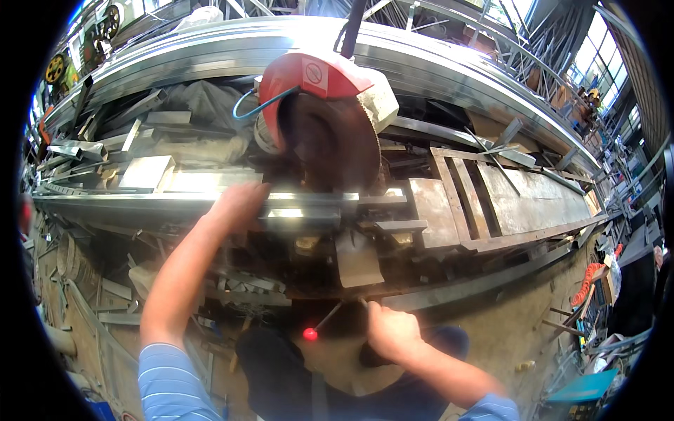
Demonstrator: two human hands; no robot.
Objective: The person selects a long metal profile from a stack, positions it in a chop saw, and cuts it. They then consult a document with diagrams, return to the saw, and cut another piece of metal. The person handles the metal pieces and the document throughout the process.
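Note:
In front of me stands a cut-off saw with a red guard (309, 74) and a large dark toothed blade (333, 140). A long silvery metal tube (154, 203) lies crosswise, its right part below the blade. My left hand (242, 203) is closed over this tube, left of the blade, with its fingertips partly hidden. My right hand (393, 330) makes a fist low in front of the saw, around something mostly hidden by the fingers. To its left, a thin rod ends in a red ball knob (310, 335).
Long shiny metal profiles (182, 52) are stacked behind the saw. Metal offcuts (144, 172) lie at left. A rusty steel frame with plates (540, 200) extends right. A coiled orange hose (588, 283) and a teal box (583, 388) are at far right.

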